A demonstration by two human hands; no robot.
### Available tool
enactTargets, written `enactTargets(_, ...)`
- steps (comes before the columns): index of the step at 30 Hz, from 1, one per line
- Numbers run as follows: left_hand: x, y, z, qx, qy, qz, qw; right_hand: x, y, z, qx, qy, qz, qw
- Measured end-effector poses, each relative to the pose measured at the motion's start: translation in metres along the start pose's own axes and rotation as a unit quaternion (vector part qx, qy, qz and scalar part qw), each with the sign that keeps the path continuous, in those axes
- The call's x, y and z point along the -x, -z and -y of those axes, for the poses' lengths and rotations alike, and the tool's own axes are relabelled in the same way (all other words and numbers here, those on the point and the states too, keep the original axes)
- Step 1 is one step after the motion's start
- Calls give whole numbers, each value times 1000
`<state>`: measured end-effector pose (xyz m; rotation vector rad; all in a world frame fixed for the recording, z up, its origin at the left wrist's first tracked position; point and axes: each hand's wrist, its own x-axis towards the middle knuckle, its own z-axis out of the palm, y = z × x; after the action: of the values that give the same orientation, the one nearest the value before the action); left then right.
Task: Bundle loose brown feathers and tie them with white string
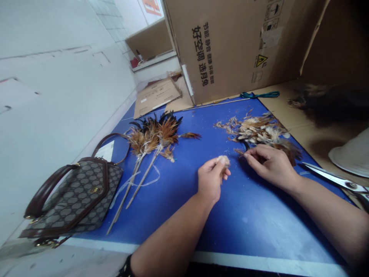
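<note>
Your left hand [212, 177] sits just below the middle of the blue counter [253, 219], with thumb and fingers closed on a small pale feather tuft [223, 161] that sticks out at the hand's 1 o'clock. Your right hand [272, 163] lies close beside it at 3 o'clock, the two hands near each other but not touching. Its fingertips are pinched on a thin brown feather [240, 151] that points toward 9 o'clock. Directly at 12 o'clock from that hand, and touching its knuckles, spreads a loose feather pile [258, 130] of tan, white and dark pieces. At 10 o'clock from your left hand lie several feathered sticks [154, 136], their brown and black heads up and their thin stems running down toward 7 o'clock. A patterned handbag [79, 196] with brown handles rests at the counter's 8 o'clock edge. Scissors [336, 179] lie at 3 o'clock from your right wrist, partly off the blue surface. A large cardboard box [230, 46] stands at 12 o'clock, with a teal cord [259, 94] at its foot.
</note>
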<state>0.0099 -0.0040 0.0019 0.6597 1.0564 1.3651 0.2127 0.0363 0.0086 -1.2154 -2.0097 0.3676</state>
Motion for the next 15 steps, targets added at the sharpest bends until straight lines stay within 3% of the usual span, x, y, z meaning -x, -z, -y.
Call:
enactTargets(3,1,0,2,-9,-4,18,1000,1,-1,7,-46,11,-11,999)
enactTargets(15,3,-3,-8,50,21,112,992,6,-4,23,-137,35,79,987)
